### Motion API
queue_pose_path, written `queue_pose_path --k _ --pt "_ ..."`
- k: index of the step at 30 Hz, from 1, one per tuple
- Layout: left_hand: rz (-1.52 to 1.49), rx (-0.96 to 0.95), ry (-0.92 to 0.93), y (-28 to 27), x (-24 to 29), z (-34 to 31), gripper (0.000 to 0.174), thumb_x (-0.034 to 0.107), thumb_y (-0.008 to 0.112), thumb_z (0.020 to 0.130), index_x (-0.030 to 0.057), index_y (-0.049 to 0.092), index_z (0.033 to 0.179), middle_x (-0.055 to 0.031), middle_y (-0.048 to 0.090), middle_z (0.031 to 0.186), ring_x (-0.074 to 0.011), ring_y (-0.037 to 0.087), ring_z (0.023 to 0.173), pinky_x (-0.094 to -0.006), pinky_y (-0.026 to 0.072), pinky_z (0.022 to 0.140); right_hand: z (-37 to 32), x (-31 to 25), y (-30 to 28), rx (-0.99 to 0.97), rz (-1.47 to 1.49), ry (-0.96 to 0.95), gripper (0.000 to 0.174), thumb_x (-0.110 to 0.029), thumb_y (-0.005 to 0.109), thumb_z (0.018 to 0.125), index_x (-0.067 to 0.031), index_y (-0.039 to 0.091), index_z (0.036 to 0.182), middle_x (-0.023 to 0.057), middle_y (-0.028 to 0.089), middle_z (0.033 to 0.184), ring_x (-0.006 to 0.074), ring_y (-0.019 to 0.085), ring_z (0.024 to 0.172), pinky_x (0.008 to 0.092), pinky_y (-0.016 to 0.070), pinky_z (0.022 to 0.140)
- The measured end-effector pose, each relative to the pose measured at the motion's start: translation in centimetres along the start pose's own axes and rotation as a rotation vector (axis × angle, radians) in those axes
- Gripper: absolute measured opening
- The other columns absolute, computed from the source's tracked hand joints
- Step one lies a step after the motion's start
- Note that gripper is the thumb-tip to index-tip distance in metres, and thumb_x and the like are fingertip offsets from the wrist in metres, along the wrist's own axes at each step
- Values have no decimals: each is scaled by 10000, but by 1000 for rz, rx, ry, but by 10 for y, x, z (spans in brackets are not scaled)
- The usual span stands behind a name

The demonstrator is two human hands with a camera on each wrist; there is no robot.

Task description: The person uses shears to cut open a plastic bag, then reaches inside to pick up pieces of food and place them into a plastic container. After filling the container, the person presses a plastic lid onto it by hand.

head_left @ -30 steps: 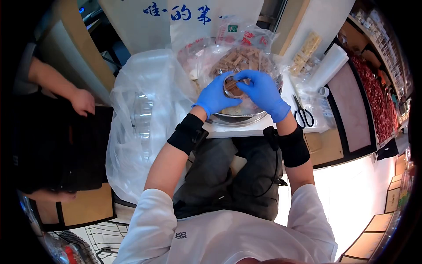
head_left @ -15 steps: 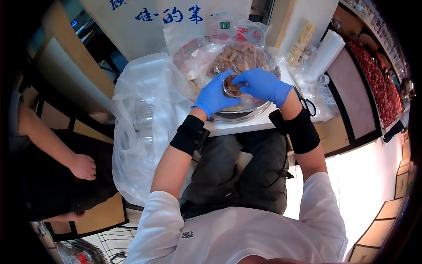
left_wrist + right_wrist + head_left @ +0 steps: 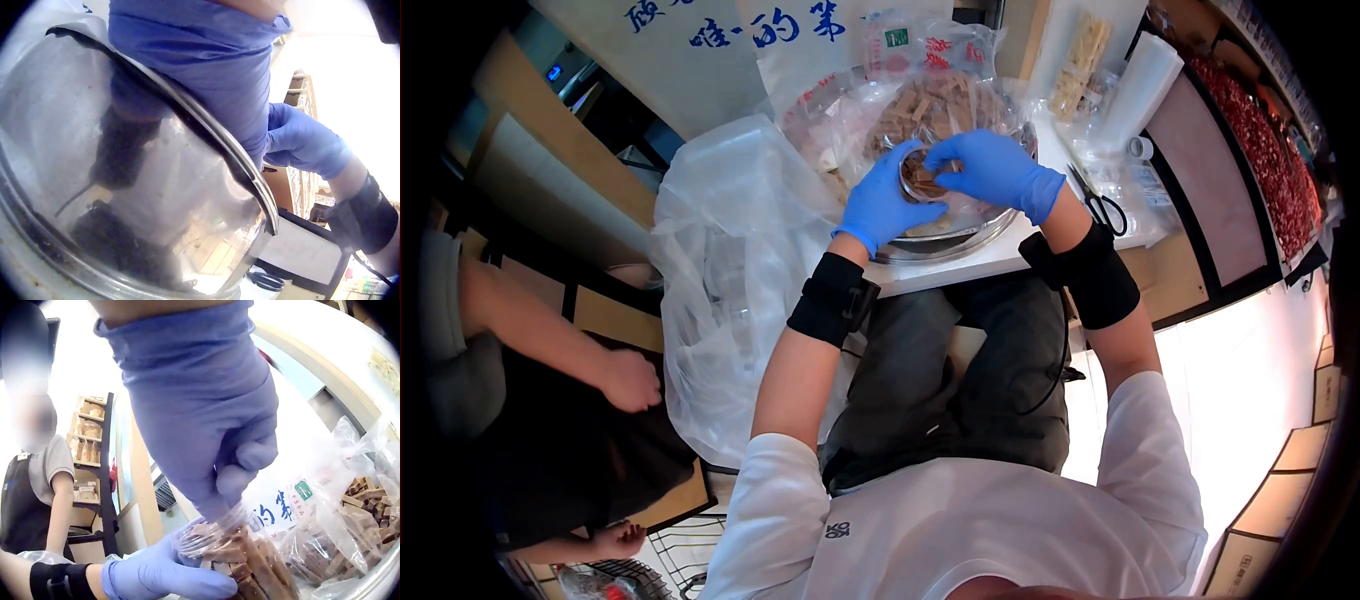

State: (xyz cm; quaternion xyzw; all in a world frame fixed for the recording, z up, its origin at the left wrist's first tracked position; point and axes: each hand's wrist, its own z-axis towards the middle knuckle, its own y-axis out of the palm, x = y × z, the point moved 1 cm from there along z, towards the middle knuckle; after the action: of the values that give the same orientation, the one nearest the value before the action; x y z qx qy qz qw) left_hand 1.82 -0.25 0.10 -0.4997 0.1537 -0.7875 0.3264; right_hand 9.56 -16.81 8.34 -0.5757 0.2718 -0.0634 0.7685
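My gloved left hand [image 3: 885, 200] grips a clear round plastic jar [image 3: 215, 540] with its mouth tilted up. Several brown sticks [image 3: 253, 569] fill it, lying close together. Over the jar's mouth, the gloved right hand [image 3: 1000, 175] has its fingers curled down, thumb and fingertips pinching at a brown stick by the rim; the fingertips are partly hidden. Both hands are above a wide shiny metal basin [image 3: 162, 206]. Inside the basin, beyond the jar, lies an open clear bag [image 3: 880, 115] with a heap of the same brown sticks [image 3: 369, 506].
A big translucent plastic bag [image 3: 720, 230] stands left of the basin. Black-handled scissors [image 3: 1105, 210], a white roll [image 3: 1140, 90] and packs of pale sticks [image 3: 1083, 65] lie on the right. Another person [image 3: 37, 487] stands at the left.
The right hand has shifted at the jar's mouth, its fingertips still over the sticks. The left hand keeps its grip. The head view has turned, and the other person's arm has moved.
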Motion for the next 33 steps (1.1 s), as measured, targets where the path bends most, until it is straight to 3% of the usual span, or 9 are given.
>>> queue_pose_path --k 2,5,9,18,20,23,27,30,33 --pt "-39 5 -7 1 0 1 856 298 879 633 92 438 1338 -130 575 1239 -236 586 1128 -349 471 982 -3 -4 2 47 -53 -114 230 -238 648 828 -153 709 1033 126 691 939 322 656 863 410 523 793" --pt "-56 14 -2 4 -6 1 863 303 880 635 91 435 1343 -131 572 1243 -239 583 1135 -347 469 987 5 -7 9 58 -149 -10 236 -262 642 826 -169 716 1030 112 693 936 317 657 855 411 526 788" --pt "-3 -9 -26 0 3 0 863 300 879 637 88 434 1346 -130 570 1245 -235 582 1140 -345 468 989 10 4 19 80 -172 -88 228 -256 619 832 -170 716 1020 104 695 931 314 659 845 407 526 778" --pt "-128 -69 -39 3 -1 3 847 302 882 633 86 446 1327 -95 589 1197 -197 593 1093 -328 478 955 7 -13 3 -112 77 -64 250 -241 634 845 -130 701 1058 97 684 1023 292 656 877 387 513 796" --pt "-61 -44 -25 4 -3 4 907 359 869 622 89 412 1358 -141 569 1238 -264 586 1134 -351 474 972 7 -10 15 -30 -155 -57 240 -262 622 840 -150 699 1038 83 701 935 296 667 863 414 530 756" --pt "-109 -42 -20 4 -6 4 908 365 868 627 91 411 1363 -133 568 1248 -258 588 1134 -349 474 972 9 -3 23 61 -223 -23 236 -272 626 844 -163 702 1039 75 700 934 291 669 873 420 536 740" --pt "-81 -45 -47 4 -4 3 920 360 872 625 100 401 1372 -128 568 1256 -255 588 1136 -346 474 971 8 -3 16 151 -81 9 210 -245 617 845 -183 714 1021 64 700 921 293 670 874 419 540 723" --pt "-131 -42 -53 3 -1 2 916 359 875 621 111 407 1369 -124 573 1249 -258 590 1132 -350 475 969 7 -5 13 87 -193 -18 204 -200 599 846 -201 723 1008 67 696 967 291 665 897 411 537 747" --pt "-88 -33 -10 3 0 2 911 357 878 616 112 417 1363 -126 574 1250 -257 592 1128 -349 477 962 3 -12 10 -38 -147 -45 234 -159 582 858 -138 708 1053 108 671 1035 295 643 947 387 507 835"
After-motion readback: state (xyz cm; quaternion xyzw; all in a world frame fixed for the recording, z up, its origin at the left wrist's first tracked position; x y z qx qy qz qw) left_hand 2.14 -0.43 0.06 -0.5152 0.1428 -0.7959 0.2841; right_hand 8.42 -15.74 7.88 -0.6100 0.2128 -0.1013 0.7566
